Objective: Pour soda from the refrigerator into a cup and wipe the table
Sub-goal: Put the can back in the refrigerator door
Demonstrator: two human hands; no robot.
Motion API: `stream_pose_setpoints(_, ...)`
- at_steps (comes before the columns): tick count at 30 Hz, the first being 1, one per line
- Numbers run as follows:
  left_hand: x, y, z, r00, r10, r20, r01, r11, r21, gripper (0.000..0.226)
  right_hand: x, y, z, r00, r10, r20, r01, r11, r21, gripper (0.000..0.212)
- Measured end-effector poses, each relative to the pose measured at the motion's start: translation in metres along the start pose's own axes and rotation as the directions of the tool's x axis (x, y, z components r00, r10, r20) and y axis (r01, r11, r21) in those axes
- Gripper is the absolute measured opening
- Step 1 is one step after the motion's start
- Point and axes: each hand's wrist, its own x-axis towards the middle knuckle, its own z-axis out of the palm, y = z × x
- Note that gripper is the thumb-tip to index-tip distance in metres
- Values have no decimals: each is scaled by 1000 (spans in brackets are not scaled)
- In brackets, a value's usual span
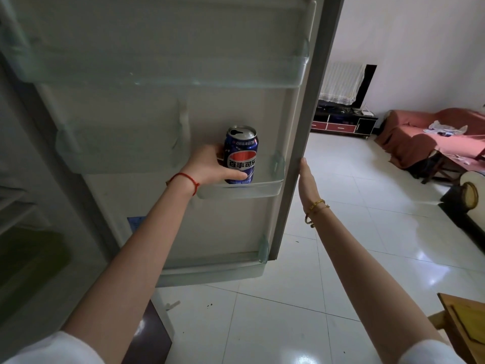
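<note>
My two bare arms reach out over the glossy white tile floor [367, 258], white sleeves at the shoulders, a red string on the left wrist and a gold bangle on the right. My right hand [307, 179] lies flat against the grey metal edge of the refrigerator door [309, 114], fingers straight and pressed together, apparently to keep the door from swinging while I reach in. My left hand [210, 166] wraps the soda can [241, 153], thumb across its front low down, the other fingers curled behind it out of sight. The can, a smooth blue aluminium cylinder with a red-and-white emblem and its top already open, stands upright in the clear plastic door shelf [262, 187], whose low lip holds it; I judge an open can needs a level lift. Beyond the door are a sofa [420, 132] under a pink cloth and a low dark cabinet [341, 122].
</note>
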Motion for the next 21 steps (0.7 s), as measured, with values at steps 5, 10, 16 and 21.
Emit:
stream_pose_setpoints(5,-2,5,3,999,-14,33,13,999,39,47,-1,0,-1,1000,-13,9,13,1000,-5,52)
stream_pose_setpoints(10,-5,10,3,998,-34,48,31,997,65,45,-1,1,-2,1000,-13,6,13,999,-40,52)
stream_pose_setpoints(16,-15,14,5,999,-49,-22,50,998,44,52,-3,1,-4,999,-31,16,31,998,-52,51)
stream_pose_setpoints(21,-36,6,13,925,30,-378,35,986,165,71,-5,4,-5,1000,-15,23,17,994,-107,80)
